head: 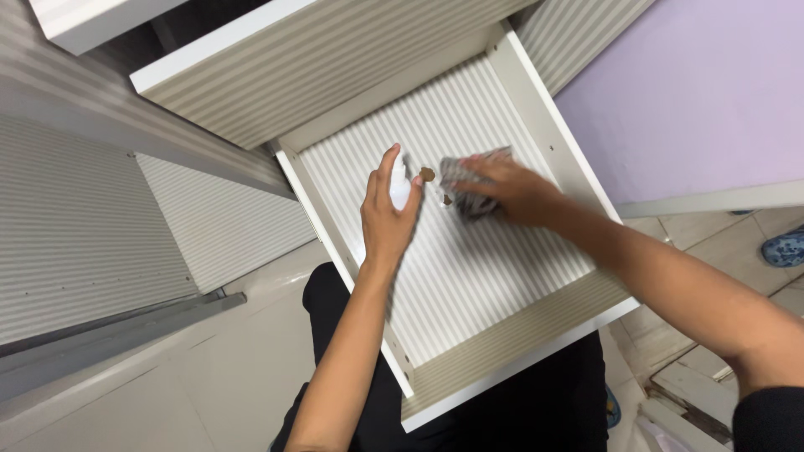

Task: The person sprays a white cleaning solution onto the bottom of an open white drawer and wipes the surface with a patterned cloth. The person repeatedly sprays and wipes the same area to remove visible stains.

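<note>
Showing 2 hands, left hand (387,209), right hand (502,188), 1 cloth (466,177), 1 drawer (536,125)

- The left hand (387,211) grips a small white spray bottle (401,189) over the open white ribbed drawer (536,125), near its left wall.
- The right hand (507,188) presses a crumpled grey patterned cloth (466,181) onto the drawer floor, towards the back edge.
- Small brown bits (427,174) lie between the hands.

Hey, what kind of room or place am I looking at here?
Probably a room in a home, beside a chest of drawers: a white pulled-out drawer with a striped liner, a lilac wall, and a tiled floor. The right hand presses a cloth inside.
</note>
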